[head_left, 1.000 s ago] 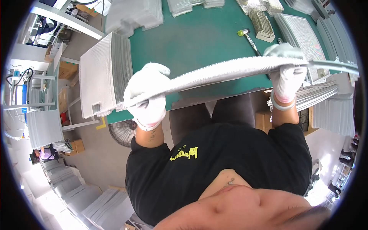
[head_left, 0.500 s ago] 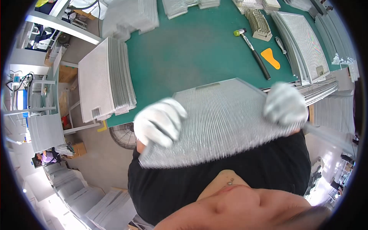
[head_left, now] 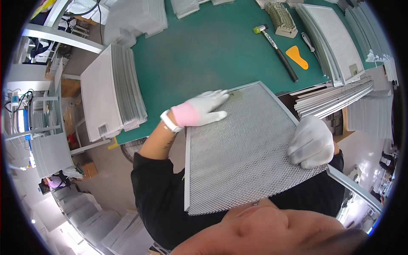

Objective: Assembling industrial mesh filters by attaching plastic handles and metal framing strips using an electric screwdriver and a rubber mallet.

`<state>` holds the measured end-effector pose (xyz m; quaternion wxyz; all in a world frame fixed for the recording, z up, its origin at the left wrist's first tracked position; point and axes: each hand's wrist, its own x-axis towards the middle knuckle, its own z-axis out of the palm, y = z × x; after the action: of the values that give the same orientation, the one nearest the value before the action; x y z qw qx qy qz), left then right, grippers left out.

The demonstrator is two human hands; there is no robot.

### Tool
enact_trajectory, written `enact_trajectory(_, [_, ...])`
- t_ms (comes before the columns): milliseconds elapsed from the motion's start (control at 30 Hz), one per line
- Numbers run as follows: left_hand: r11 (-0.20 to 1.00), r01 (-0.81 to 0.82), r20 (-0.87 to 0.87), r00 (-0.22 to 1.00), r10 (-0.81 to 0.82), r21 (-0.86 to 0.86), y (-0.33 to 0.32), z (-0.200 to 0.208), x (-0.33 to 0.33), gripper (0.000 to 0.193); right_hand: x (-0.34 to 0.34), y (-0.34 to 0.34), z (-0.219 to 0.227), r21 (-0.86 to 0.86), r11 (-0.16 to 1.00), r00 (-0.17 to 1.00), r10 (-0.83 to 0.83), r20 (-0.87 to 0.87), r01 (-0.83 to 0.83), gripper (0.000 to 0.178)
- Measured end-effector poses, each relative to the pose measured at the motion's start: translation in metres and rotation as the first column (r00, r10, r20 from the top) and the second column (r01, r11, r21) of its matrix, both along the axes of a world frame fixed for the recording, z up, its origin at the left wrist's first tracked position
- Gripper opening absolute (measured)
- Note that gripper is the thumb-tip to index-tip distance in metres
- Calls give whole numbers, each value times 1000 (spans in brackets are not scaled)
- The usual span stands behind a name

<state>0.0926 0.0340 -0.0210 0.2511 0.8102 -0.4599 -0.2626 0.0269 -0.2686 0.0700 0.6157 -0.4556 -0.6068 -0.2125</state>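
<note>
A silver mesh filter panel (head_left: 242, 153) lies tilted in front of me, its far edge over the green tabletop. Metal framing runs along its left, far and right sides, while bare mesh shows on the near edge. My left hand (head_left: 206, 108), in a white glove with a pink cuff, rests flat with fingers stretched out on the far left part of the mesh, near a small rectangular plate. My gloved right hand (head_left: 311, 142) is closed at the panel's right edge. From under it a metal frame strip (head_left: 355, 187) sticks out toward the lower right.
On the green table (head_left: 191, 55) lie a rubber mallet (head_left: 276, 52), an orange scraper (head_left: 296, 57), a screwdriver (head_left: 309, 42) and a beige slotted block (head_left: 281, 20). Mesh panel stacks stand left (head_left: 112, 87) and right (head_left: 331, 42). Frame strips (head_left: 333, 100) are bundled beside the right edge.
My left hand has left the panel's near left side and now lies flat farther up the mesh. The panel has turned and its mesh faces up more. My right hand has moved nearer to me.
</note>
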Motion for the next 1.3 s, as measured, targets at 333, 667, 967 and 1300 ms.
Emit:
enact_trajectory(333, [273,-143,58,786,615,-951,19,105,-55,36,53,20,29,-106,917,873,-398,-283,384,20])
enact_trajectory(667, [739,51,-9,997,-77,-671,48,47,-33,25,45,-7,26,-388,910,974,200,107,-144,19])
enact_trajectory(967, [985,-164,167,971,170,-50,68,-3,-7,44,7,-7,17,-229,971,997,76,-1,-75,20])
enact_trajectory(1300, [969,231,-181,953,-243,-88,-55,-38,39,65,-9,-13,-9,-80,996,999,40,-18,-42,17])
